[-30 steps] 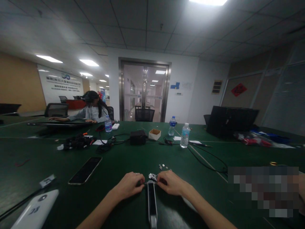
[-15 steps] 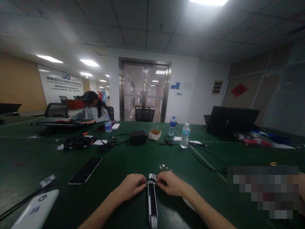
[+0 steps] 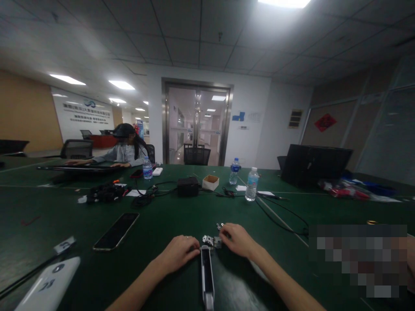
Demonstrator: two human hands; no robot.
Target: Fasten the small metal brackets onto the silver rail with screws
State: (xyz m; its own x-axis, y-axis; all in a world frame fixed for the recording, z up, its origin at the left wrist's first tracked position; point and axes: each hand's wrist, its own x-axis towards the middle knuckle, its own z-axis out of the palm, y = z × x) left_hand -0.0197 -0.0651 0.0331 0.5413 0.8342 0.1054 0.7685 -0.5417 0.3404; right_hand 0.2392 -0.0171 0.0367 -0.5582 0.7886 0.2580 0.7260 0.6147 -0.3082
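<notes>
A long, narrow frame with pale metal edges and a dark middle (image 3: 207, 272) lies lengthwise before me on the green table. My left hand (image 3: 181, 251) is closed, its thumb and fingertips pinched at the frame's upper left corner; what they hold is too small to make out. Just beyond the frame's far end are small silvery metal pieces (image 3: 207, 239). My right hand (image 3: 239, 240) rests to their right, fingers curled and thumb close to the fingertips, beside several small washers or nuts (image 3: 219, 226). Its fingers partly cover these, and anything between them is hidden.
A smartphone (image 3: 116, 232) lies left of my hands, and a white device (image 3: 48, 285) sits at the near left. Farther back stand a black box (image 3: 188, 187), a small open carton (image 3: 210, 182) and a water bottle (image 3: 252, 185). A person (image 3: 125, 147) sits across the table.
My right hand has left the frame's top end and moved up and right toward the washers, uncovering more of the metal pieces. My left hand shifted slightly right and stays by the frame.
</notes>
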